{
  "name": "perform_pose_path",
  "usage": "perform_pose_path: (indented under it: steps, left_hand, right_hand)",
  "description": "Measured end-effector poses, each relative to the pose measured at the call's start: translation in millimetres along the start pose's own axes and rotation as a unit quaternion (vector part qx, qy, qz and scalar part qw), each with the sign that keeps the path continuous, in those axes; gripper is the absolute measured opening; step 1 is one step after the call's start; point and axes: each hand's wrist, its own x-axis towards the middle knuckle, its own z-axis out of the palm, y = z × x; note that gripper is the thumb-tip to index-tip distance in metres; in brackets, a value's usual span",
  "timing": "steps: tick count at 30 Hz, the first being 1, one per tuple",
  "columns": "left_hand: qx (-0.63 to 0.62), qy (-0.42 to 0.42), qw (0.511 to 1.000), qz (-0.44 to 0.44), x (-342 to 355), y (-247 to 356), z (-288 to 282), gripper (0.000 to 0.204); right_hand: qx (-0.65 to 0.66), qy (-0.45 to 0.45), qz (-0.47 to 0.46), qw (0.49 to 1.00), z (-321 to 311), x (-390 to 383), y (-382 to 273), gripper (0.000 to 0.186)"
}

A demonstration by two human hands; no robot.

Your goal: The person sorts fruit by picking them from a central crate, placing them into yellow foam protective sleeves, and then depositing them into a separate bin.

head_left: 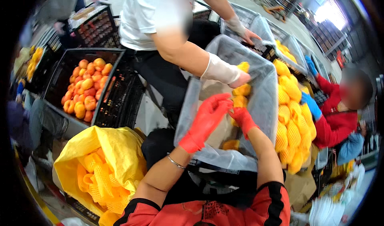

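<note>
Both my hands wear red gloves and meet above a crate [266,102] lined with clear plastic. My left hand [208,118] reaches in from the left, its fingers bent together toward the right hand's fingertips. Close beside it, my right hand [243,120] is closed with its fingers curled; whatever lies between the fingertips is too small to make out. Below them in the crate, a brown cardboard sheet [214,92] shows next to a row of fruits in yellow foam nets [240,102]. A co-worker's hand [240,80] in a pale sleeve cover reaches over this row.
At left, a black crate [54,80] holds orange-red peaches [86,88]. A yellow sack [124,146] full of foam nets [100,178] stands near my left arm. Net-wrapped fruits [294,122] are heaped right of the lined crate. Another person in red sleeves [336,128] works beyond.
</note>
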Motion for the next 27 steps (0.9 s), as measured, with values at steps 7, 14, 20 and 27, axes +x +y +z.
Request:
perform_pose_path:
  steps: [7, 14, 20, 27]
  left_hand:
    - [0.087, 0.041, 0.995, 0.012, -7, 7, -9, 0.033]
    - [0.193, 0.027, 0.978, 0.073, -1, 3, 2, 0.031]
    - [0.488, -0.061, 0.837, 0.241, -11, 7, 21, 0.078]
    - [0.437, -0.093, 0.862, 0.237, -11, 6, 21, 0.085]
  right_hand:
    - [0.243, -0.076, 0.023, 0.967, -26, 16, -27, 0.025]
    - [0.270, -0.071, 0.194, 0.941, -85, -3, -27, 0.049]
    - [0.770, 0.125, 0.188, 0.597, -210, -15, -40, 0.055]
    - [0.962, 0.179, 0.108, 0.175, -268, -53, -89, 0.065]
